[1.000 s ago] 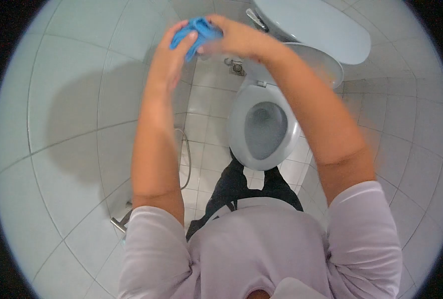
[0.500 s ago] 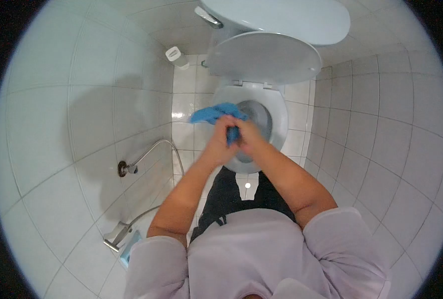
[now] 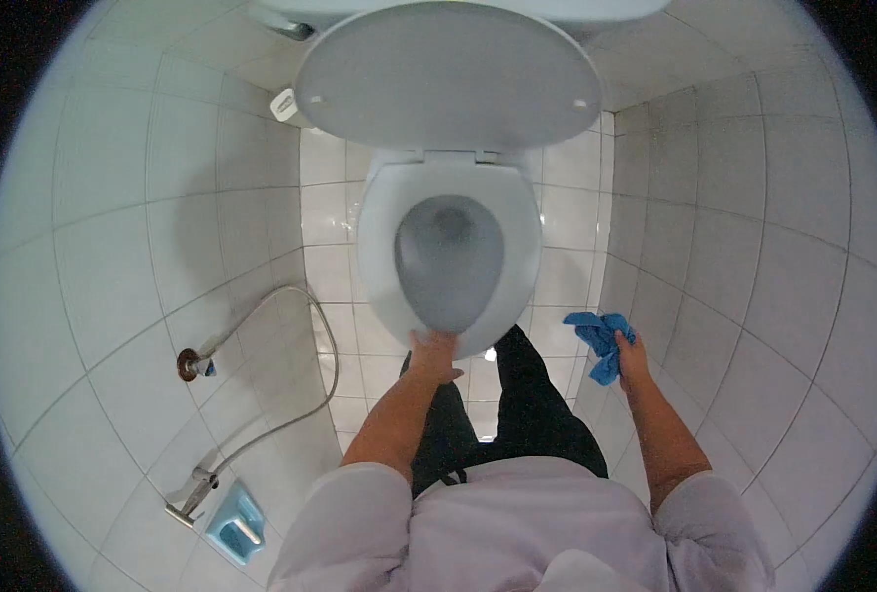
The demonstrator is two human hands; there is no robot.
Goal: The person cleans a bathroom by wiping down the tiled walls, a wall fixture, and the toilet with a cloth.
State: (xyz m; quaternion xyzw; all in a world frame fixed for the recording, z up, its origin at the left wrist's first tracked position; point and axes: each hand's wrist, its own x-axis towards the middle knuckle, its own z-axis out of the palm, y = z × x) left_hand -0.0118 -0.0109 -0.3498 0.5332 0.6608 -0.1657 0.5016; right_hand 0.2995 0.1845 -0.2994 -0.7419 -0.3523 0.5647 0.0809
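Observation:
My left hand (image 3: 431, 357) is at the front edge of the white toilet seat (image 3: 379, 232), with its fingers over the rim and its thumb on the near side, gripping it. The seat lies down around the bowl opening (image 3: 448, 261), and the grey-white lid (image 3: 448, 79) stands raised behind it. Off to the right, my right hand (image 3: 633, 357) is closed on a crumpled blue cloth (image 3: 601, 340), which hangs near the right wall, apart from the toilet. Part of the cloth is hidden inside that hand.
A metal hose (image 3: 332, 365) curves from a wall valve (image 3: 193, 365) to a spray head (image 3: 196, 493) on the left wall. Below it is a light-blue soap dish (image 3: 236, 525). A white container (image 3: 283, 105) stands at the back left. Tiled walls are close on both sides.
Both hands were together on the blue cloth above the bowl. Now they are apart: the right has carried the cloth right, and the left has come down to the seat's front.

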